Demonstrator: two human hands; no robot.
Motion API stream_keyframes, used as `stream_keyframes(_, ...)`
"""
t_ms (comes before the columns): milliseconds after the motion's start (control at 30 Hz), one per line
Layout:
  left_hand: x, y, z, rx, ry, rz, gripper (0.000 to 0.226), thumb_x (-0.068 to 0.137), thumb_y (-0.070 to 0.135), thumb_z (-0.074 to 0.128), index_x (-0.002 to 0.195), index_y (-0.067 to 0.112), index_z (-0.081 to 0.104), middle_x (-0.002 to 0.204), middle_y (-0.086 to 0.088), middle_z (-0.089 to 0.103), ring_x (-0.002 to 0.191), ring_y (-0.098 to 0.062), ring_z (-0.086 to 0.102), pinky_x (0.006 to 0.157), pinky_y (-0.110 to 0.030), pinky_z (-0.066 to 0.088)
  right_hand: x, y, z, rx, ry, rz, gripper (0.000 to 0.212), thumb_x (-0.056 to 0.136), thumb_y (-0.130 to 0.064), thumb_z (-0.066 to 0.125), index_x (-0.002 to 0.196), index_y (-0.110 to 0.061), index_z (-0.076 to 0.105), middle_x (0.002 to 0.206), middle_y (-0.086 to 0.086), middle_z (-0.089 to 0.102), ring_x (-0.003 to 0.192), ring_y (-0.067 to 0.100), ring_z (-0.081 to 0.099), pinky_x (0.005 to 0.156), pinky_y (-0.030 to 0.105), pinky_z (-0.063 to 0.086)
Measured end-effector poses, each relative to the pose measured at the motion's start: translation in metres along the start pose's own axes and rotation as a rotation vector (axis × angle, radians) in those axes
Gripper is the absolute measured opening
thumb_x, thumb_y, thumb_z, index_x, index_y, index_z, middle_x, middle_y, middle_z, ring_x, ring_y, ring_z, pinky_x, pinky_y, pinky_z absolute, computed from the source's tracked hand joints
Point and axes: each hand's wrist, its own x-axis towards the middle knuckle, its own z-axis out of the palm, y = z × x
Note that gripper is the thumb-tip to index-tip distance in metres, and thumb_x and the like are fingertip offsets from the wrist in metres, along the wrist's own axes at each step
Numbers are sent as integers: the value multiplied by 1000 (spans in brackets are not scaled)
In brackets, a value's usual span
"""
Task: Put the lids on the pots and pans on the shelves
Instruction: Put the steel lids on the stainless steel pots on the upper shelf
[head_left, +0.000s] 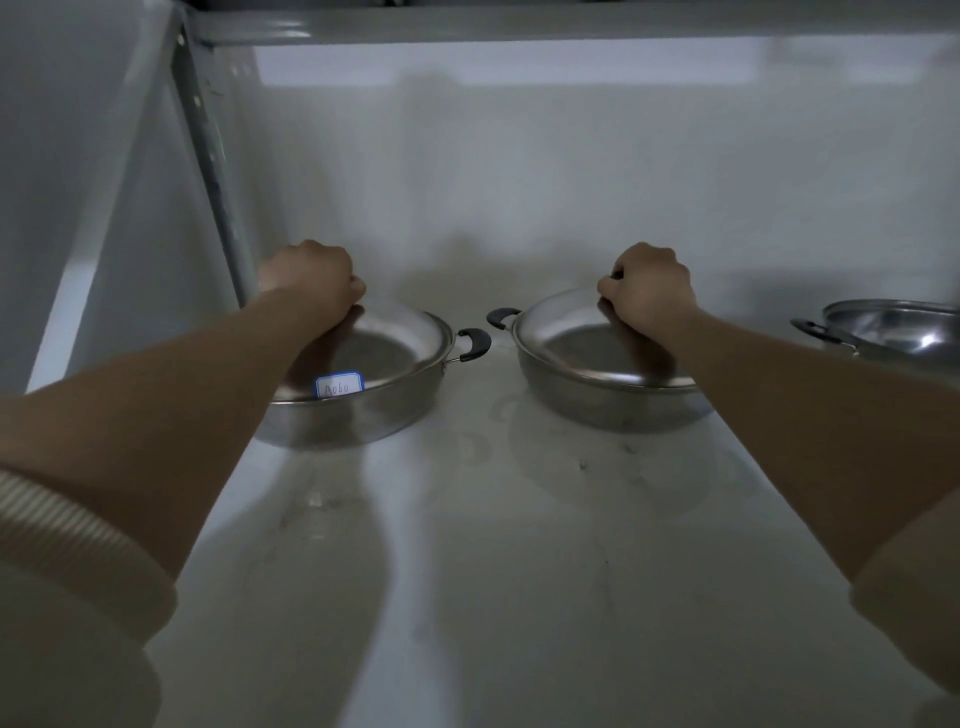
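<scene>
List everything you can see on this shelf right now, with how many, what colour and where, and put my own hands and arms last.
Pans with glass lids: two, steel with black side handles; left pan and middle pan, side by side at the back of the shelf.
Glass lids: two, clear; left lid, right lid, one on each pan.
Label: one, white with blue border, on the left pan's front rim.
Uncovered pan: one, steel, far right edge.
Shelf: one, white marbled.
Upright post: one, grey, back left.
Sleeves: two, cream, bottom corners.
Hands: left hand and right hand, each closed on top of a lid.
</scene>
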Motion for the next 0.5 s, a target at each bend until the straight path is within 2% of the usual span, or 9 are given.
stream_keyframes(100,-2,1,-1,5,-28,-8,33,92,26,44,106,4,65,113,-23,60,104,-41,58,74,-34,39,1,-1,0,-21,-18,12,29,90,-24,55,97,3,65,99,22,65,82,35,56,69,31,42)
stream_keyframes(167,-5,3,-5,34,-28,-14,36,94,28,39,112,6,61,116,-22,60,107,-39,57,76,-35,40,-1,-1,-1,-37,-36,-6,33,91,-28,52,99,2,64,104,22,64,93,38,58,72,32,41)
stream_keyframes(267,-15,12,-20,95,22,-21,41,97,34,32,121,8,53,118,-20,55,108,-37,57,76,-38,41,-13,-4,-8,-150,-29,-46,42,93,-37,42,110,-3,60,114,18,58,108,39,50,82,39,41)
stream_keyframes(367,-29,29,-40,58,90,38,43,97,34,31,125,7,50,121,-20,51,107,-40,57,79,-40,42,-31,-6,-23,-270,83,-114,45,95,-37,39,122,-6,58,118,17,57,114,39,44,90,43,39)
stream_keyframes(500,-49,58,-59,-14,77,148,41,98,31,30,119,7,55,117,-18,56,105,-37,58,74,-35,35,-57,-12,-52,-211,41,-148,43,95,-34,39,125,-8,57,124,18,57,118,39,45,93,44,41)
